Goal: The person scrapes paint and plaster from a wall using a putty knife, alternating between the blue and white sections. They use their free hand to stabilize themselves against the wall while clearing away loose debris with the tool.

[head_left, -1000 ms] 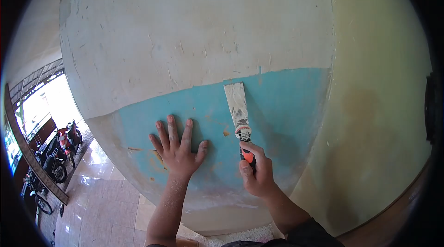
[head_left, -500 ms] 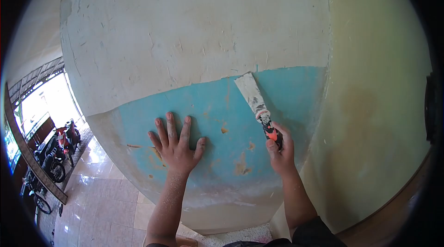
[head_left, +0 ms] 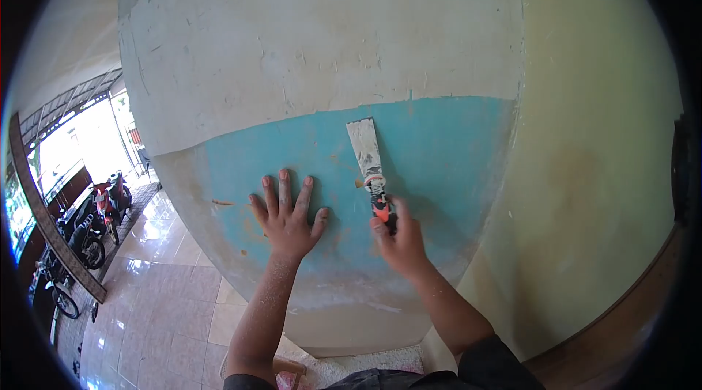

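My right hand (head_left: pixel 398 238) grips the black and orange handle of a putty knife (head_left: pixel 367 152), its blade smeared with white and pointing up the wall. The blade tip lies over the blue-green painted patch (head_left: pixel 453 149), a little below the edge of the pale upper layer (head_left: pixel 322 39). To the left, my left hand (head_left: pixel 289 222) lies flat against the blue-green paint with fingers spread, holding nothing. White dust speckles the left forearm. Brownish worn spots show in the paint around both hands.
A yellowish side wall (head_left: pixel 592 171) meets the work wall at the right. Shiny floor tiles (head_left: pixel 157 302) extend at lower left, with parked motorcycles (head_left: pixel 106 203) beyond. White debris (head_left: pixel 365 364) lies at the wall's foot, near a reddish item (head_left: pixel 287 377).
The putty knife and my right hand have shifted left, and the blade now stands more upright. My left hand stays flat on the wall. The camera view has moved slightly.
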